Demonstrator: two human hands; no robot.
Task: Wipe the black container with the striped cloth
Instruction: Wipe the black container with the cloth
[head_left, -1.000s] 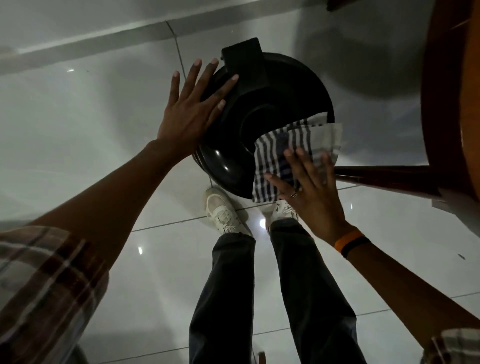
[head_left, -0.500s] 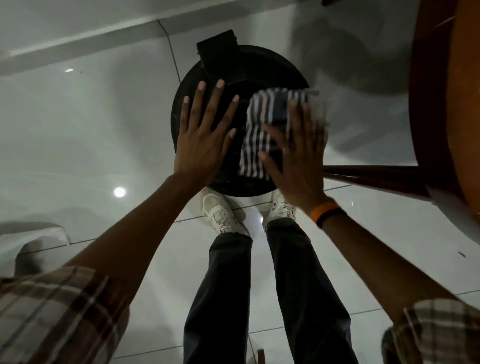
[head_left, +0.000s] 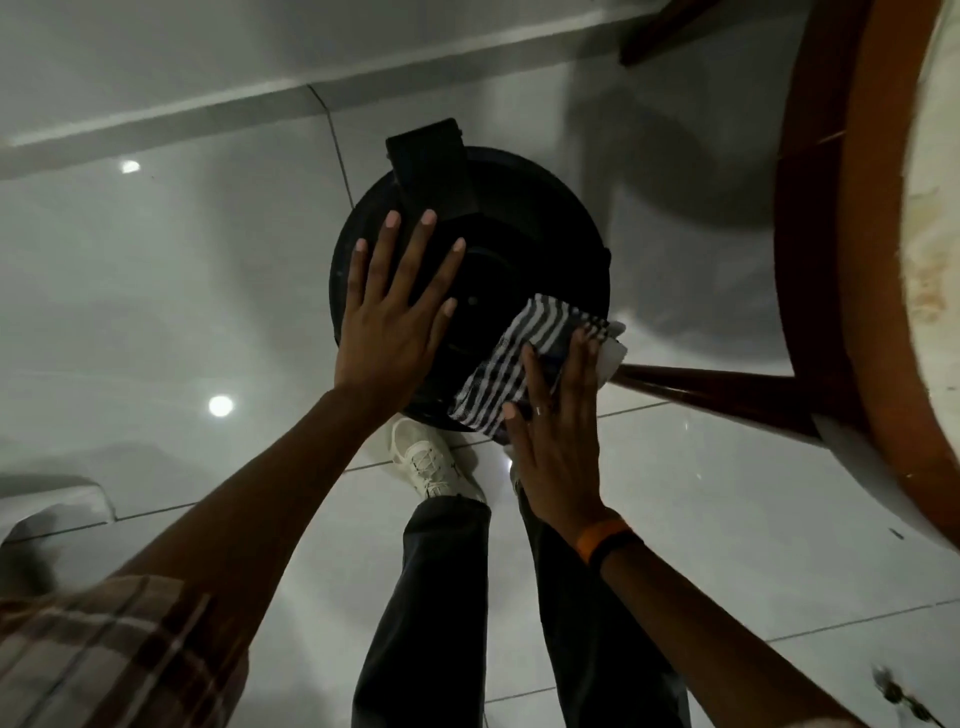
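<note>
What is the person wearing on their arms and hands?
Both arms have short checked sleeves in brown and cream, pushed up so the forearms are bare. The right hand has a thin ring on one finger, and its wrist carries two bands side by side, an orange band and a black band. The left hand wears nothing.

Plaid short sleeves (head_left: 104, 654), dark trousers (head_left: 431, 613), white laced sneakers (head_left: 431, 462), orange-and-black wristbands (head_left: 608, 540), a ring (head_left: 540, 410).
</note>
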